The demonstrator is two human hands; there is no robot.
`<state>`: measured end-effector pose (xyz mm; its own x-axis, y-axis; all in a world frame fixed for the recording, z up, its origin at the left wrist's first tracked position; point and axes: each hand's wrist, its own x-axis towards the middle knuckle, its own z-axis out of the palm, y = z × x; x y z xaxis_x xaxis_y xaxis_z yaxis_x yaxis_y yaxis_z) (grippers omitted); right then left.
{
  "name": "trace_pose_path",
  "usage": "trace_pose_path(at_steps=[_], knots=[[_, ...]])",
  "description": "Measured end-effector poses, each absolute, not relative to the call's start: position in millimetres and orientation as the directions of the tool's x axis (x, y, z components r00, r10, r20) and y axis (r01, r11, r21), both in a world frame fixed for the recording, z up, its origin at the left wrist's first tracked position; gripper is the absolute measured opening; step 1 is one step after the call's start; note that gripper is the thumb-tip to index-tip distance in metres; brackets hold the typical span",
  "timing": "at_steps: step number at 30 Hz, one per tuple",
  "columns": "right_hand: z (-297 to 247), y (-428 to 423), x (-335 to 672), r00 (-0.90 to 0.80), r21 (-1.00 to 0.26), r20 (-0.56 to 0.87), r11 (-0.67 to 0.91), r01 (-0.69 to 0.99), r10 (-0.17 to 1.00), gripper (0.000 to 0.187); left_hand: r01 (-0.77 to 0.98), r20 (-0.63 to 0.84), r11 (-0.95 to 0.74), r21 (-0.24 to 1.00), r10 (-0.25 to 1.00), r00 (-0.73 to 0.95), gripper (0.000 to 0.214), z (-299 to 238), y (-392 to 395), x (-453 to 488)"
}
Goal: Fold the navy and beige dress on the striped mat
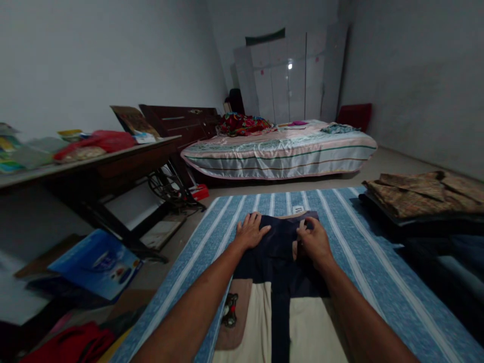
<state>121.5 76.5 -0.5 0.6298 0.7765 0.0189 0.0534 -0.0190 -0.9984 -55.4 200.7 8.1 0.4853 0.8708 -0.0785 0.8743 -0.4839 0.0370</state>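
A pair of navy and cream trousers (280,272) lies spread on a blue striped cloth (212,242), its waistband at the far end. On one leg is a brown patch pocket (238,322) with a dark motif. My left hand (250,231) rests flat on the left side of the waist, thumb spread. At the right side of the waist, my right hand (313,239) pinches a light-coloured strip (302,224) of the trousers. A white label (298,209) shows just beyond the waistband.
Folded clothes (427,194) are piled on the right. A bed (280,156) stands ahead, with wardrobes (287,75) behind. To the left is a table (151,146) with a treadle wheel (164,184) beneath. A blue box (98,264) and red cloth (71,343) lie at lower left.
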Motion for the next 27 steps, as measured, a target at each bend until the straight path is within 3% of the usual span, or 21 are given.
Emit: trace_pose_path(at_steps=[5, 8, 13, 19, 27], knots=[[17, 64, 118, 0.406, -0.999, -0.049, -0.047, -0.015, 0.913, 0.096, 0.867, -0.072, -0.497, 0.034, 0.864, 0.499, 0.072, 12, 198, -53], [19, 61, 119, 0.352, -0.999, -0.001, -0.014, 0.036, 0.936, 0.108, 0.870, -0.052, -0.492, 0.026, 0.869, 0.492, 0.069, 22, 188, -48], [6, 65, 125, 0.399, -0.991, 0.105, 0.062, 0.120, 0.911, 0.100, 0.832, 0.006, -0.553, 0.045, 0.833, 0.553, 0.058, 44, 135, -46], [0, 65, 131, 0.534, -0.979, 0.102, -0.012, 0.205, 0.839, 0.090, 0.741, -0.135, -0.652, 0.162, 0.729, 0.671, 0.066, 39, 37, -70], [-8, 71, 142, 0.589, -0.932, 0.136, -0.098, 0.348, 0.797, 0.080, 0.717, -0.112, -0.684, 0.136, 0.709, 0.697, 0.068, 23, 8, -77]])
